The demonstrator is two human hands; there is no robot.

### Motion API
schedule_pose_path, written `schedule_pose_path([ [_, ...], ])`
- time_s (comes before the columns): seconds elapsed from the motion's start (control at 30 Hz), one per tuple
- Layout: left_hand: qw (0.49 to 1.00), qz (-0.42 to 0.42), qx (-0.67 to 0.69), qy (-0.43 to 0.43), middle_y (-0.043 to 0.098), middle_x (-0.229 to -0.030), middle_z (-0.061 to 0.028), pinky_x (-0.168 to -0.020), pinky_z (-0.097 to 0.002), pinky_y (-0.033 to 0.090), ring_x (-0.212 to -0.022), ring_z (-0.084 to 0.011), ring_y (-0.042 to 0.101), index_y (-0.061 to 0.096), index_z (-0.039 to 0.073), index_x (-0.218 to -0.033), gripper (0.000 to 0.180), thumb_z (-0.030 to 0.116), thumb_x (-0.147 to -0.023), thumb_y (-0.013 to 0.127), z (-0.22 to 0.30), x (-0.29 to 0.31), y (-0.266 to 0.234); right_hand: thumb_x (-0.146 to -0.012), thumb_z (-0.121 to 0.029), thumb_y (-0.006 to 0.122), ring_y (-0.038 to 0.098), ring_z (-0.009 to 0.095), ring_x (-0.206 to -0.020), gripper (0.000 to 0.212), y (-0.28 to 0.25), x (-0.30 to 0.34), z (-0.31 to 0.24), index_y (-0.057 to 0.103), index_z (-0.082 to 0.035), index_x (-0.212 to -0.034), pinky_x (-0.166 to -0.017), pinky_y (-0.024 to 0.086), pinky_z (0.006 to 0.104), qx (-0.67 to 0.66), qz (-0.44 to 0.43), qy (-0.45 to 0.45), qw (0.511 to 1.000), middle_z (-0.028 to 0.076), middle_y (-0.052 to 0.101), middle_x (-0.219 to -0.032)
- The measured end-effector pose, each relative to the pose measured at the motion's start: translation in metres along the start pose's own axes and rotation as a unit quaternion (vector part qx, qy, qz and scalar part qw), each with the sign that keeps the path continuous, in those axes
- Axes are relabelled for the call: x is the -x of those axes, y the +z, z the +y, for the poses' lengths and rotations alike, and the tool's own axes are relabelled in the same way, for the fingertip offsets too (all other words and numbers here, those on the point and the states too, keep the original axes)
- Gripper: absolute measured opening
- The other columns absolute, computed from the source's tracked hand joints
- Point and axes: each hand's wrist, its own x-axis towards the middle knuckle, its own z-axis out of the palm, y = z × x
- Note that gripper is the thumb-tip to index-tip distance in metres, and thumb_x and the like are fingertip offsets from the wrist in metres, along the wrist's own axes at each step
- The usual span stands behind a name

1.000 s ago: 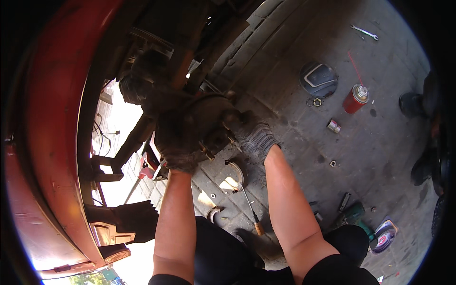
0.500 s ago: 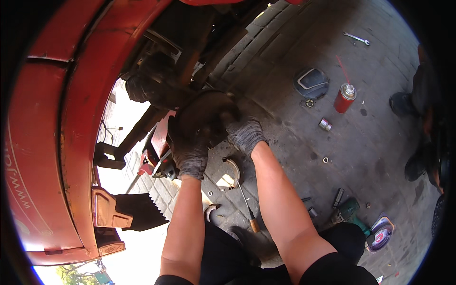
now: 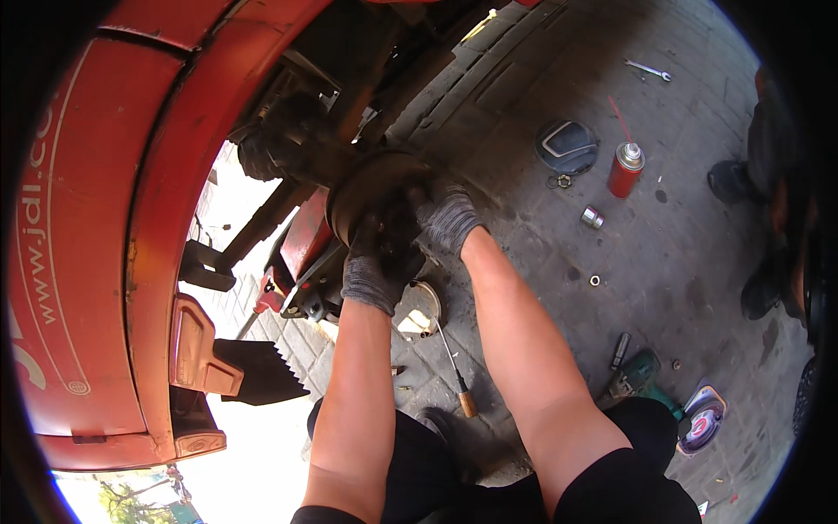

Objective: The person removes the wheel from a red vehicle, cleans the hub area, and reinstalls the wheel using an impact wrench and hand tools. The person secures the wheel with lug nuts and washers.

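A dark round brake drum [image 3: 346,199] sits on the axle under the red vehicle, in front of me. Both my hands wear dirty grey knit gloves. My left hand [image 3: 370,272] is closed against the drum's lower front, near the hub. On the right side of the drum, my right hand [image 3: 448,218] has its fingers curled at the hub; the fingertips are dark and partly blurred. Below the drum, a curved brake shoe [image 3: 439,301] lies on the paving. A screwdriver with a wooden handle [image 3: 467,403] rests with its shaft toward that shoe.
A red jack [image 3: 305,236] stands behind the drum. Right of my arms lie a red spray can [image 3: 625,170], a black round cap [image 3: 567,147], a socket [image 3: 592,217], a nut [image 3: 595,280], a wrench [image 3: 648,69] and a green power drill [image 3: 637,374]. Another person's foot [image 3: 729,182] is at the far right.
My left hand has shifted from the drum's left edge to its lower front near the hub. My right hand stays at the drum's right side. The view has shifted slightly.
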Motion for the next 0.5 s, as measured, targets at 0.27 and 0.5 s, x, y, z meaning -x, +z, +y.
schedule_pose_path([
  [0.27,0.995,-0.091,0.027,0.017,0.061,-0.088,0.0009,-0.072,-0.0415,0.051,-0.078,-0.0169,0.055,0.056,0.019,-0.122,0.055,0.042,-0.074,0.069,-0.009,-0.009,0.002,-0.094,-0.033,0.046,0.054,0.040,-0.110,0.042,-0.007,0.000,0.000,0.058,0.000,-0.118,-0.095,0.043,0.0427,-0.011,-0.078,-0.030,0.996,0.025,0.059,-0.115],
  [0.5,0.986,0.127,-0.090,0.058,0.058,-0.093,-0.0004,-0.076,-0.0463,0.049,-0.087,-0.0212,0.054,0.058,0.024,-0.115,0.052,0.049,-0.072,0.072,-0.004,0.011,0.006,-0.095,-0.039,0.038,0.058,0.039,-0.104,0.046,-0.003,0.018,0.007,0.064,-0.004,-0.109,-0.091,0.044,0.0440,-0.125,0.009,0.043,0.991,0.023,0.063,-0.107],
])
